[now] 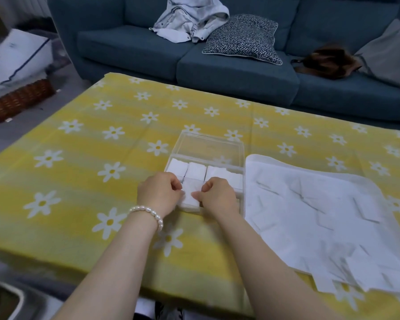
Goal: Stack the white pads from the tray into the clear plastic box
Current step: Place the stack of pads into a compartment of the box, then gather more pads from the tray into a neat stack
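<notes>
Both hands pinch one stack of white pads (190, 192) from either side: the left hand (158, 194) with its thumb and curled fingers on the stack's left edge, the right hand (218, 196) with thumb and curled fingers on its right edge. The stack sits in the near row of the clear plastic box (240, 158), at the box's front wall. Behind it, a far row of pad stacks (195, 170) stands side by side across the box, their tops level with one another. The box's hinged lid (208, 144) lies open and flat on the far side.

The box rests on a table covered by a yellow cloth with white daisies (90, 146). Just to the right of the box, touching or nearly touching its side, lies the white tray (256, 160), heaped with loose white pads (310, 211) lying flat and overlapping at many angles; some spill over its near edge onto the cloth.

A pearl bracelet (148, 214) circles the left wrist. Beyond the table stands a blue sofa (229, 65) carrying a crumpled pale garment (189, 17), a dark patterned cushion (243, 38) and a brown bag (328, 61). On the floor at the left sits a wicker basket (19, 100) with a white box (19, 56) above it.
</notes>
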Available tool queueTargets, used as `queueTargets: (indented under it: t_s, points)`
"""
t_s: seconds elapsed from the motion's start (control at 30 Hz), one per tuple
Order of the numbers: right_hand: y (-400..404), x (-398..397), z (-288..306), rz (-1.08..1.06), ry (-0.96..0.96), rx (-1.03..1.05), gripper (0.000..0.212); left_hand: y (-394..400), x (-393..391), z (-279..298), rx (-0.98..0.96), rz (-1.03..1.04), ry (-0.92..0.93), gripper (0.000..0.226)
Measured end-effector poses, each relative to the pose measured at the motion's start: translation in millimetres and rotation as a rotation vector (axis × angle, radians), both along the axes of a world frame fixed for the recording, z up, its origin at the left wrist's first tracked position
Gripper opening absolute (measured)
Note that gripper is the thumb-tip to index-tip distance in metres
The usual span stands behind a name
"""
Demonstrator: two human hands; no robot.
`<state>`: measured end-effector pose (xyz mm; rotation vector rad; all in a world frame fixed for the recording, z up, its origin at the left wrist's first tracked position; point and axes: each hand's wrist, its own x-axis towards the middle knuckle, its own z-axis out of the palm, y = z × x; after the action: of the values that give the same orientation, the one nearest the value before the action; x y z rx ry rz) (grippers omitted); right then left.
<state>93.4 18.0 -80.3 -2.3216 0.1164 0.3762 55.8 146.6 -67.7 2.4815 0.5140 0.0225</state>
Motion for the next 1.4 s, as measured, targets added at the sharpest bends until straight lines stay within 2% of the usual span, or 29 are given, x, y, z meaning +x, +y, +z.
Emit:
queueTargets:
  t_s: [0.17, 0.3, 0.37, 0.47, 0.6, 0.67, 0.73, 0.8, 0.87, 0.93, 1.03, 1.17, 1.27, 1.4]
  points:
    - [3.4, -6.6, -2.5, 0.022, -0.079, -0.130, 0.024, -11.5, 4.2, -4.7, 0.146, -0.051, -0.014, 0.013]
    - [3.6, -5.1, -3.5, 0.018, -0.062, -0.118, 0.013, -16.9, 7.9, -13.6, 0.147, -0.189, -0.039, 0.022]
    - [0.4, -3.4, -2.0, 0.043, -0.026, -0.077, 0.007, -19.5, 8.0, -14.8, 0.166, -0.252, 0.007, 0.026]
    - [-11.0, -3.9, 9.2, 0.107, 0.019, 0.008, 0.015, -23.3, 9.1, -11.9, 0.240, -0.296, 0.106, 0.029]
    - [-49.5, -7.0, 36.2, 0.030, -0.101, 0.032, 0.017, -36.7, 12.9, -1.2, 0.382, -0.278, 0.191, 0.031]
    - [-82.0, -9.8, 49.5, 0.009, -0.116, -0.017, 0.015, -50.6, 13.5, 6.3, 0.381, -0.235, 0.116, 0.032]
    - [-117.1, -13.7, 60.7, 0.015, -0.068, -0.099, 0.013, -69.9, 12.9, 14.6, 0.233, -0.239, -0.003, 0.029]
    - [-150.0, -17.9, 66.3, -0.002, 0.007, -0.194, 0.017, -94.3, 8.6, 23.3, 0.014, -0.341, -0.054, 0.019]
    - [-180.6, -22.8, 66.5, -0.022, 0.105, -0.301, 0.018, -121.7, 0.7, 29.0, -0.098, -0.526, -0.030, 0.012]
    - [-210.5, -27.1, 63.9, -0.067, 0.186, -0.337, 0.015, -151.3, -7.4, 28.4, -0.054, -0.728, 0.001, 0.015]
    - [-257.2, -30.6, 59.4, -0.185, 0.181, -0.331, 0.010, -196.4, -19.3, 17.3, 0.091, -0.973, 0.047, 0.032]
    - [-309.5, -38.4, 51.1, -0.296, 0.134, -0.365, 0.006, -234.4, -26.4, 1.9, 0.244, -1.135, 0.073, 0.051]
    - [-331.6, -45.2, 42.3, -0.268, 0.198, -0.364, 0.024, -245.6, -22.6, -2.8, 0.292, -1.173, 0.089, 0.050]
    - [-337.2, -46.7, 33.2, -0.048, 0.249, -0.343, 0.061, -257.0, -19.5, -9.9, 0.302, -1.189, 0.140, 0.036]
